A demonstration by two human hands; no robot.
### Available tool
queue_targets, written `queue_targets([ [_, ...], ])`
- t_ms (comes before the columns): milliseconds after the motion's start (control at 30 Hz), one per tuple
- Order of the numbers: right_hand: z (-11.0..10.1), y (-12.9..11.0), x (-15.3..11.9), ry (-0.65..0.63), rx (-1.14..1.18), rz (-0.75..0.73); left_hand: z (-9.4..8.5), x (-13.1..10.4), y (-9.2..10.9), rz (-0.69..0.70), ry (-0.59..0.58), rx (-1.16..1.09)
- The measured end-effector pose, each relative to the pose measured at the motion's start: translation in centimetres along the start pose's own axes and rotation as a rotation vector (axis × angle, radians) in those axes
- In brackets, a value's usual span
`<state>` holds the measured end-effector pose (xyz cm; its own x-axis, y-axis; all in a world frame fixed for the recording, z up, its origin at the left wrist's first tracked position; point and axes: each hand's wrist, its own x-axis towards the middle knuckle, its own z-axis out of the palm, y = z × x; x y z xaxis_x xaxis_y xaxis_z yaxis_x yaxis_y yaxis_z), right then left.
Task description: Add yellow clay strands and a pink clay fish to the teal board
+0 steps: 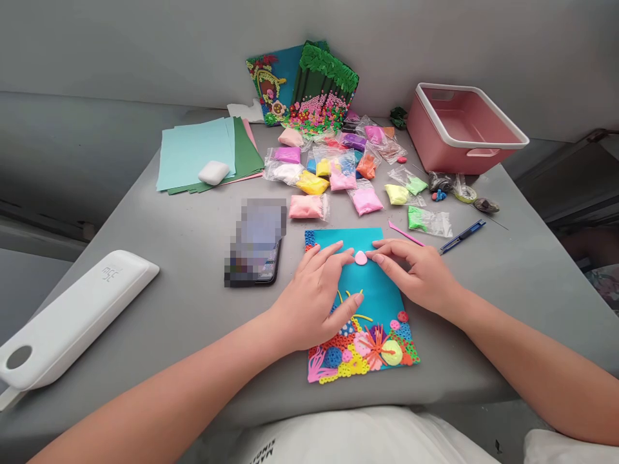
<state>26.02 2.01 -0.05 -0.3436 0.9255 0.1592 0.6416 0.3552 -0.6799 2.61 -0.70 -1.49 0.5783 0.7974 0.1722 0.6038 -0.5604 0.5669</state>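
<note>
A blue sheet (374, 283) lies on the grey table, its lower part covered with colourful clay shapes. Near its top sits a small pale pink clay piece (360, 258). My left hand (322, 293) rests over the sheet's left side, fingers spread, the index fingertip close to the pink piece's left edge. From the right, my right hand (418, 270) reaches in with its index fingertip at the piece's right edge and the thumb just below. Neither hand is wrapped round anything. Part of the clay work at the left is hidden under my left hand.
Bags of coloured clay (312, 183) spread behind the sheet, near a pink basket (435, 135). A phone (254, 245) lies left; a blue cutter (463, 237) and a pink tool (405, 232) lie right. Farther out are paper sheets (188, 151), a white device (80, 316) and finished clay pictures (324, 87).
</note>
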Motion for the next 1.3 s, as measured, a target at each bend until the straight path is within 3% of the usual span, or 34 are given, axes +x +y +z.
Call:
queue_targets([
  [333,0.17,0.02,-0.05,0.015,-0.028,-0.036,-0.09,0.16,0.15,-0.004,-0.015,-0.014],
  [600,0.24,0.13,0.08,0.007,-0.027,0.008,0.42,0.08,-0.23,0.046,0.041,-0.04],
  [800,0.3,0.01,0.25,0.011,-0.054,-0.029,0.24,0.19,-0.09,0.032,0.077,-0.038],
  [933,0.4,0.05,0.26,0.022,-0.064,-0.056,0.08,0.3,0.0,-0.021,0.038,-0.032],
  [1100,0.39,-0.08,0.23,0.014,-0.036,-0.076,0.26,0.28,-0.07,0.027,0.072,-0.084],
  [1300,0.35,-0.29,0.22,0.003,0.015,-0.018,0.14,0.05,0.28,-0.103,0.059,-0.187],
])
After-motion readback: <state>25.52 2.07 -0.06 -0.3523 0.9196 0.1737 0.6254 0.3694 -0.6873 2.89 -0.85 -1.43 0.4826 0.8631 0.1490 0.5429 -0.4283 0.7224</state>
